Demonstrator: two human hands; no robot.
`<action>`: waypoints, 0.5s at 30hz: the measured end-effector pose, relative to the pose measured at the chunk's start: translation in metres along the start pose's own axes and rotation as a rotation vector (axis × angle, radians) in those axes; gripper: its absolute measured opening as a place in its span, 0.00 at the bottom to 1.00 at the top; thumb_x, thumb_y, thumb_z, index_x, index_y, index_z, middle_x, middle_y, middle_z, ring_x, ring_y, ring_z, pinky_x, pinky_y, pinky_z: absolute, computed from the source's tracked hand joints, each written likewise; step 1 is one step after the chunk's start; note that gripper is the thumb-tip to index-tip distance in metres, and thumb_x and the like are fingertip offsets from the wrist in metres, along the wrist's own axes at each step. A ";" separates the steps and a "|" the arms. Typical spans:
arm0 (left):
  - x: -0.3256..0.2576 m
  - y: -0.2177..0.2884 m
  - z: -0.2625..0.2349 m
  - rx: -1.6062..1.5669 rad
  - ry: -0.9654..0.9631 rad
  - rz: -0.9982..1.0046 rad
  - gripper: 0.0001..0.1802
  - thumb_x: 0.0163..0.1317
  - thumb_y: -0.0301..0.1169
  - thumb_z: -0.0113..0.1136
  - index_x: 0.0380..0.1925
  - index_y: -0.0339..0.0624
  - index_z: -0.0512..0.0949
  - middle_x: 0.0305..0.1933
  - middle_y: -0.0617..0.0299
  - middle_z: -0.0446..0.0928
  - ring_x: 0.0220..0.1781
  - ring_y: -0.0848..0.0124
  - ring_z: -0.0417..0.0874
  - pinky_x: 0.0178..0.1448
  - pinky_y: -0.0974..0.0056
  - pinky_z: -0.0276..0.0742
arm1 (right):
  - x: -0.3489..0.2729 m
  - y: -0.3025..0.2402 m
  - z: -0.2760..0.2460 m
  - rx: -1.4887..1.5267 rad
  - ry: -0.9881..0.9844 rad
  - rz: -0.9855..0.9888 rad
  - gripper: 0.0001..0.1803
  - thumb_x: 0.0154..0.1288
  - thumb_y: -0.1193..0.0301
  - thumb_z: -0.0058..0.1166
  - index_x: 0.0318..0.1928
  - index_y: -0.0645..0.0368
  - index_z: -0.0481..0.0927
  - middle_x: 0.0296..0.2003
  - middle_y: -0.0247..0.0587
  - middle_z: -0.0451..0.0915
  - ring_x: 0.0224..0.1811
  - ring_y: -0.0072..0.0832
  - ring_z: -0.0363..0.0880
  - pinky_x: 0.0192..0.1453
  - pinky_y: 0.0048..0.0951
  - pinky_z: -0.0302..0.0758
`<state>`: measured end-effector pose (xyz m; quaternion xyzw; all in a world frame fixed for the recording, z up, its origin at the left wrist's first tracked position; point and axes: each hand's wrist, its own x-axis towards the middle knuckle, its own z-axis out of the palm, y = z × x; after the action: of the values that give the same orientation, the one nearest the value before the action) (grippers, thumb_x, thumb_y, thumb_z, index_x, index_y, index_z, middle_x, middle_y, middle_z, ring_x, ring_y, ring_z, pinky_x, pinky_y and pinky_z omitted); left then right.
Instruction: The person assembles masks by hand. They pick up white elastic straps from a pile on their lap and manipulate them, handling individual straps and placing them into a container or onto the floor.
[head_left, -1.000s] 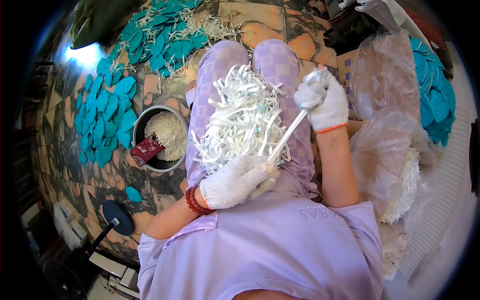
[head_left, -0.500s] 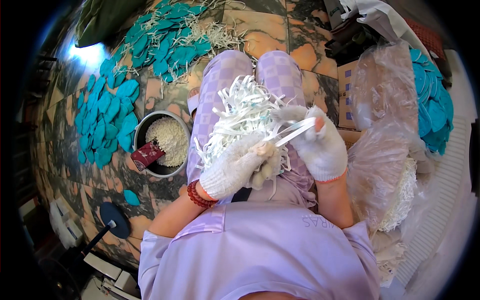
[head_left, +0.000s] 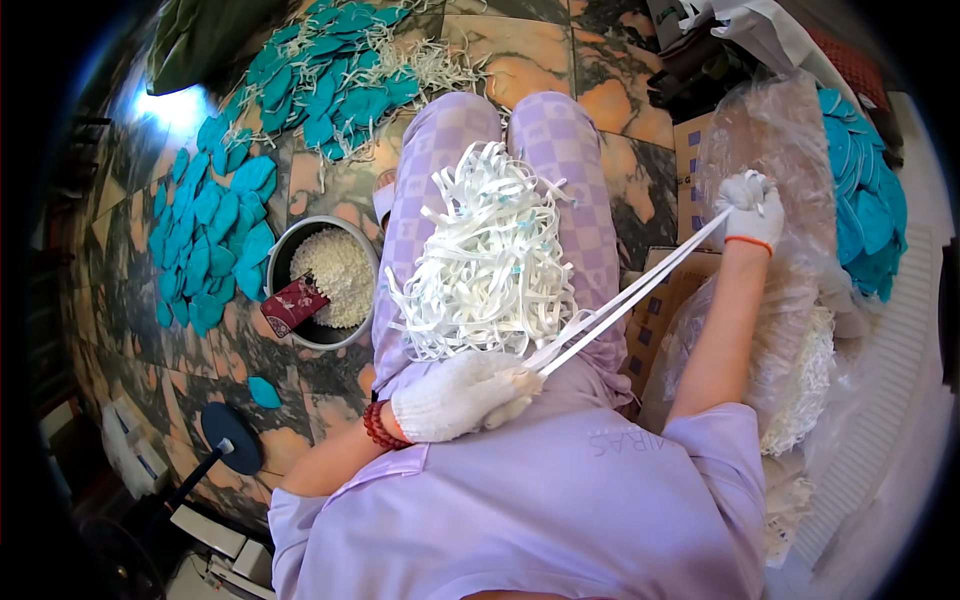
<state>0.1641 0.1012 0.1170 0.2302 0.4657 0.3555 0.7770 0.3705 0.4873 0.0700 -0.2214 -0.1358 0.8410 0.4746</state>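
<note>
A white elastic strap [head_left: 632,292] runs taut in two strands between my hands. My left hand [head_left: 465,395], in a white knit glove, pinches one end low over my lap. At the upper right, my gloved right hand [head_left: 750,210] is closed round the other end. Between them and my knees, a heap of white elastic straps [head_left: 490,255] lies on my thighs, with small teal bits showing among the loops. Close by my right hand hangs a clear plastic bag [head_left: 770,150].
To the left stands a metal pot [head_left: 375,290] of white pellets with a dark red packet [head_left: 293,306] in it. Teal oval pieces [head_left: 215,230] cover the marble floor beyond. More teal pieces [head_left: 860,200] and a cardboard box [head_left: 690,150] are at the right. A round black base [head_left: 231,438] stands lower left.
My right hand has swung up and right, away from my left hand, stretching the strap into a long line. My left hand has dropped slightly toward my body.
</note>
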 end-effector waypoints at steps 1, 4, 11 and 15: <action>0.001 0.003 -0.002 -0.004 0.004 0.003 0.20 0.78 0.43 0.43 0.39 0.41 0.78 0.22 0.72 0.70 0.22 0.83 0.66 0.26 0.74 0.64 | -0.005 -0.001 0.009 -0.011 -0.014 0.034 0.21 0.77 0.63 0.35 0.22 0.51 0.62 0.13 0.28 0.52 0.12 0.22 0.49 0.17 0.26 0.54; 0.006 0.018 -0.008 0.053 0.015 0.071 0.18 0.77 0.41 0.43 0.36 0.40 0.75 0.22 0.70 0.68 0.19 0.83 0.64 0.23 0.74 0.60 | -0.014 0.001 0.026 0.024 -0.105 0.073 0.21 0.77 0.62 0.36 0.21 0.51 0.61 0.14 0.28 0.52 0.13 0.23 0.50 0.17 0.26 0.54; 0.022 0.041 -0.011 -0.189 0.078 0.174 0.12 0.72 0.36 0.49 0.39 0.39 0.75 0.26 0.68 0.69 0.20 0.81 0.64 0.24 0.73 0.62 | -0.092 0.061 0.110 -0.109 -0.331 0.127 0.23 0.80 0.58 0.35 0.23 0.49 0.63 0.15 0.27 0.55 0.13 0.20 0.51 0.16 0.24 0.55; 0.039 0.021 -0.011 -0.266 0.085 0.282 0.14 0.75 0.37 0.48 0.49 0.39 0.76 0.31 0.69 0.72 0.24 0.82 0.66 0.28 0.74 0.63 | -0.131 0.120 0.130 -0.271 -0.418 0.236 0.21 0.80 0.56 0.38 0.25 0.46 0.65 0.13 0.23 0.55 0.11 0.16 0.48 0.13 0.22 0.52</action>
<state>0.1598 0.1449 0.1045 0.1730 0.4101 0.5288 0.7227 0.2762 0.3107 0.1624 -0.1186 -0.3154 0.8921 0.3010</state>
